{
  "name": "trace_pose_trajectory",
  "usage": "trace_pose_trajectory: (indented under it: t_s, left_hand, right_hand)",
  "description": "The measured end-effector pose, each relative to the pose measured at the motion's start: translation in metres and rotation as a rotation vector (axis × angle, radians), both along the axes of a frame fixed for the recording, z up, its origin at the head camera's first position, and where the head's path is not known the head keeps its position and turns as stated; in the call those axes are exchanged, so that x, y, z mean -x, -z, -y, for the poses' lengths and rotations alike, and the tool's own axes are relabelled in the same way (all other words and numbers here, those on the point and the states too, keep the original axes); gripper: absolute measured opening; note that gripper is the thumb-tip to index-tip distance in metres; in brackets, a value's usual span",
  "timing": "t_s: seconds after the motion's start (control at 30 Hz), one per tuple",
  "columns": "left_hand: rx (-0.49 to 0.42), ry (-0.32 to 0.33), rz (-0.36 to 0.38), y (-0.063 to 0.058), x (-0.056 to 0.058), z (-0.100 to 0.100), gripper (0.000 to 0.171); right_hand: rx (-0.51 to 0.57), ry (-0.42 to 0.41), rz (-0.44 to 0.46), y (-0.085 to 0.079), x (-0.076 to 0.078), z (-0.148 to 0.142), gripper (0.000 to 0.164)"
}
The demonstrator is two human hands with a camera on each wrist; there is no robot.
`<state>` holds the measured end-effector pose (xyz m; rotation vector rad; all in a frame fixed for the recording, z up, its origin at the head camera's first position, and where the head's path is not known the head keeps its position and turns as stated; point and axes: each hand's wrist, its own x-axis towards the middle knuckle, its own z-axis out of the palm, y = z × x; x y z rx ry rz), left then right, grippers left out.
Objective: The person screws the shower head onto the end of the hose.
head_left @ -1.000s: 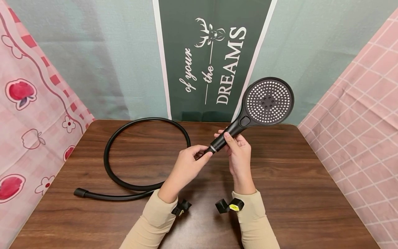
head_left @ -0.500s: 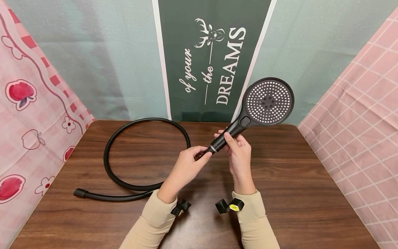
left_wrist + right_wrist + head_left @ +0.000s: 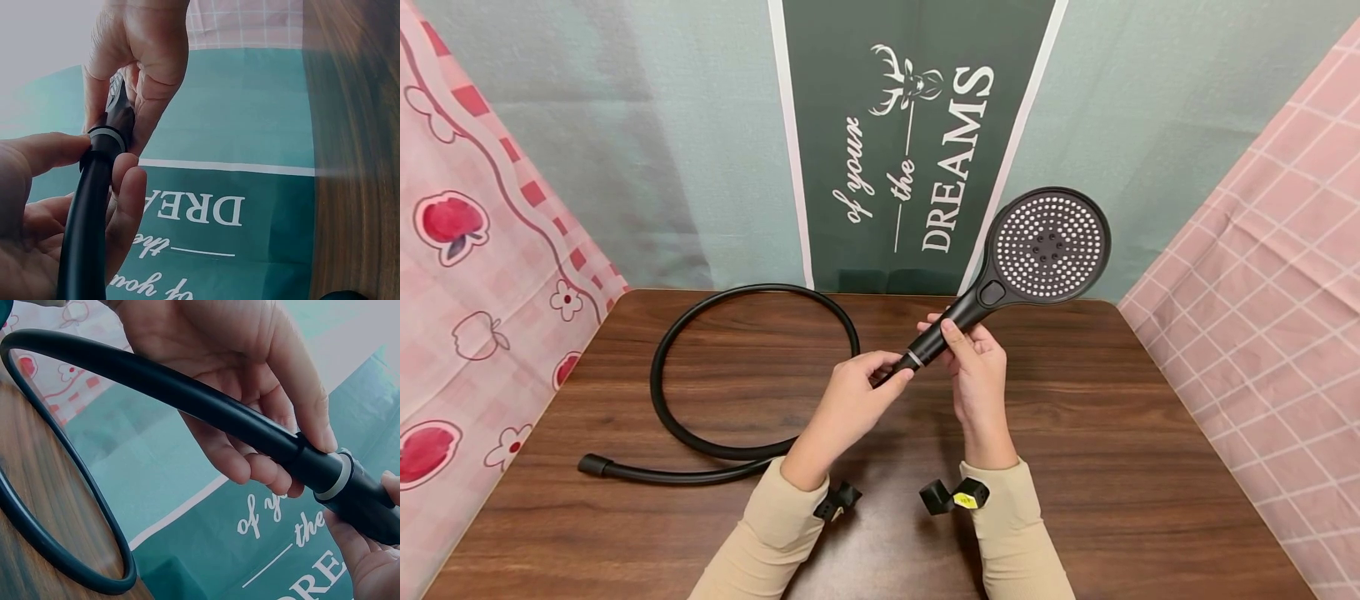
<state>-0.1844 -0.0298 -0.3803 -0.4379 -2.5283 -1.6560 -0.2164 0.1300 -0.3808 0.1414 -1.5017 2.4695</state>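
A black shower head [image 3: 1049, 244] with pale nozzles is held up over the table, tilted toward the upper right, nozzle face toward the head camera. My right hand [image 3: 979, 375] grips its handle [image 3: 961, 318], thumb on top. At the handle's lower end my left hand [image 3: 853, 400] pinches the end fitting of a black shower hose [image 3: 658, 375]. A pale ring [image 3: 337, 480] shows where fitting and handle meet in the right wrist view. From there the hose [image 3: 85, 231] runs back under my left palm. Whether the threads are engaged is hidden.
The hose loops across the left of the brown wooden table [image 3: 1112, 467], its other end fitting [image 3: 595, 465] lying near the left edge. A teal and dark green cloth [image 3: 715, 150] hangs behind. Pink cloths [image 3: 1285, 275] hang at both sides.
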Motion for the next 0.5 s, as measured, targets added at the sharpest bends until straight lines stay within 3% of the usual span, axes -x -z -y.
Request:
trace_pose_trajectory:
  t_s: [0.3,0.5]
  left_hand:
    - [-0.021,-0.005,0.041,0.0016,0.0017,0.0005,0.021]
    - [-0.022,-0.008,0.025,0.0015,0.0016,0.0002,0.019]
  right_hand:
    - [0.006,0.0,-0.002,-0.0003,0.0001,0.0003,0.011]
    - [0.005,0.001,0.003,-0.0003,0.0001,0.0003,0.011]
